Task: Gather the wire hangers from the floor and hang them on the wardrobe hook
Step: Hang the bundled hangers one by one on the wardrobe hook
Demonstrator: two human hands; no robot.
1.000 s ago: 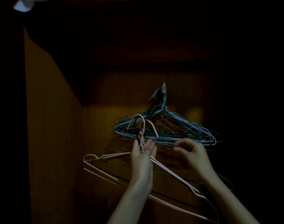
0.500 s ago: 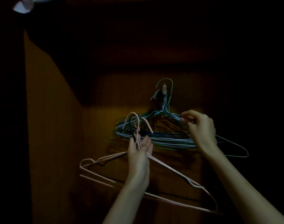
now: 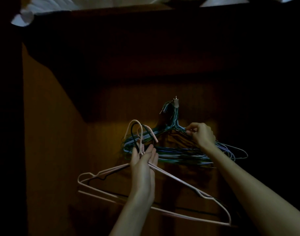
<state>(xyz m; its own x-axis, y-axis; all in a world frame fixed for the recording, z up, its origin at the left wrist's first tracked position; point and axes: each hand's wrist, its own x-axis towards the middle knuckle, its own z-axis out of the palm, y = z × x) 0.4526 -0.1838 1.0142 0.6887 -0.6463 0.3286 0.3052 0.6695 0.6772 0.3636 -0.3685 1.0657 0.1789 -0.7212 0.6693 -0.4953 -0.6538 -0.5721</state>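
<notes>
Inside a dark wardrobe a small metal hook (image 3: 176, 101) on the back panel carries a bundle of several blue and green wire hangers (image 3: 178, 154). My right hand (image 3: 201, 134) pinches the upper right shoulder of that bundle just below the hook. My left hand (image 3: 144, 159) holds a few pink wire hangers (image 3: 171, 178) by their necks, with a dark one among them. Their hooks rise above my fingers, left of the hung bundle. The pink frames slant down to the right, below the bundle.
The wardrobe's brown left side panel (image 3: 48, 142) stands close on the left. A dark shelf or top board (image 3: 137, 48) overhangs the hook. Pale ceiling (image 3: 94, 3) shows above the wardrobe. The right side is in deep shadow.
A green hanger my right hand held with its hook raised over the wardrobe hook now hangs with the bundle. My right hand stays pinching the bundle's shoulder. My left hand stays about where it was.
</notes>
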